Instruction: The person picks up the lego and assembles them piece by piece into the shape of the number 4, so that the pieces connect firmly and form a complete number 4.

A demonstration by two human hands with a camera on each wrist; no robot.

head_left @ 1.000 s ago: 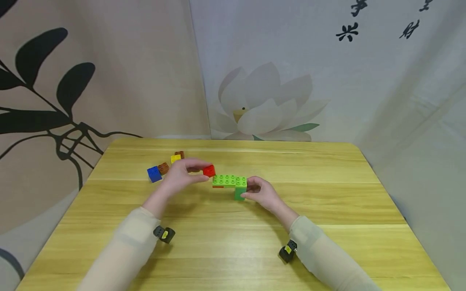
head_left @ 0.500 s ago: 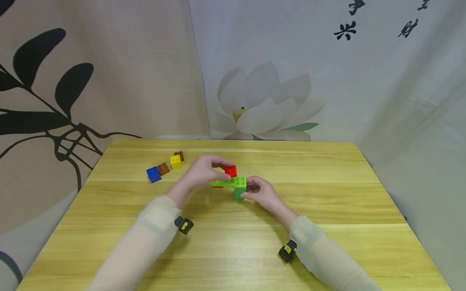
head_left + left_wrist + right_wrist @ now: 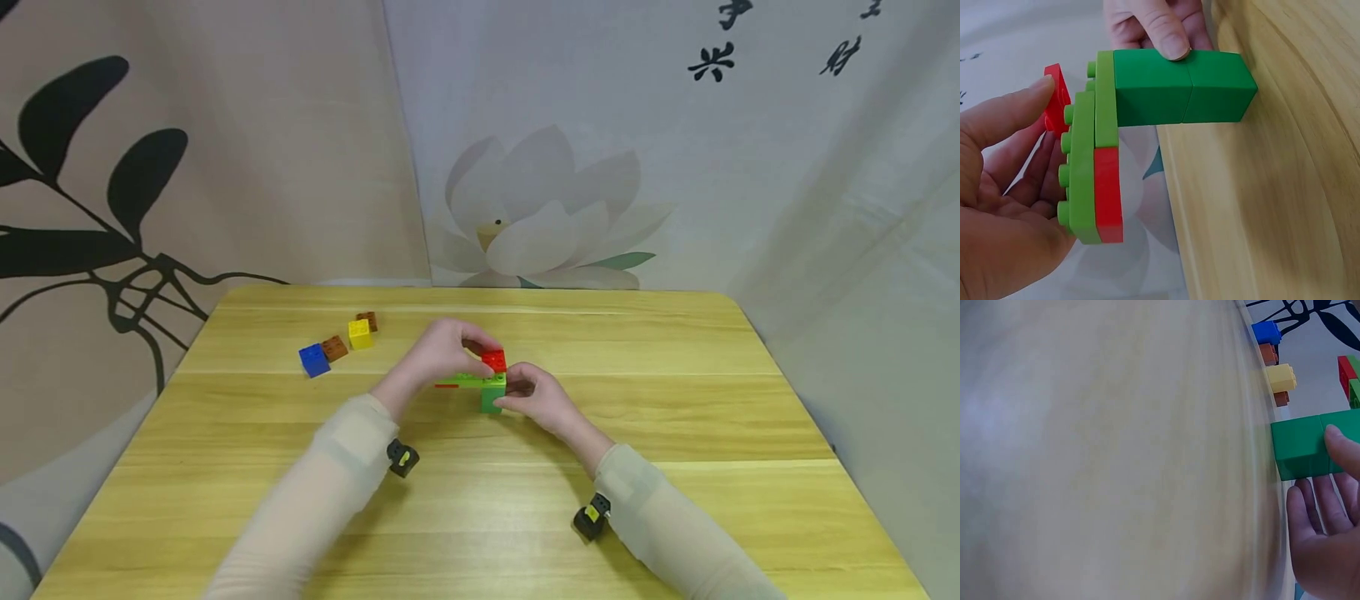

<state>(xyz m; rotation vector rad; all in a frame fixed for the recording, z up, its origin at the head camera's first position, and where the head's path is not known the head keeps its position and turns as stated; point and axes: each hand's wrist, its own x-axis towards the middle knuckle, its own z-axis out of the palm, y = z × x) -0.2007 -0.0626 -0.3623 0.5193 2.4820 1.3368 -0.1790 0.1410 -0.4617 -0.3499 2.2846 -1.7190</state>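
Between thumb and fingers, my left hand (image 3: 444, 350) pinches a flat red building brick (image 3: 1056, 100) just above the studs of a stacked brick piece. That piece has light green bricks (image 3: 1086, 169) on top, with a flat red brick (image 3: 1109, 194) under their overhanging end. Dark green blocks (image 3: 1175, 87) form its upright column on the table. My right hand (image 3: 542, 400) grips the column from the right side, its thumb lying on the dark green face. In the head view, my left hand hides part of the light green top.
At the back left of the wooden table (image 3: 645, 358) lie a blue brick (image 3: 314, 360), a brown brick (image 3: 334, 348), a yellow brick (image 3: 360, 334) and another brown brick (image 3: 367, 320). A printed cloth (image 3: 540, 150) hangs behind the table.
Carrying the red brick, my left hand has moved right, from beside the light green end to over the column. My right hand keeps its hold in place.
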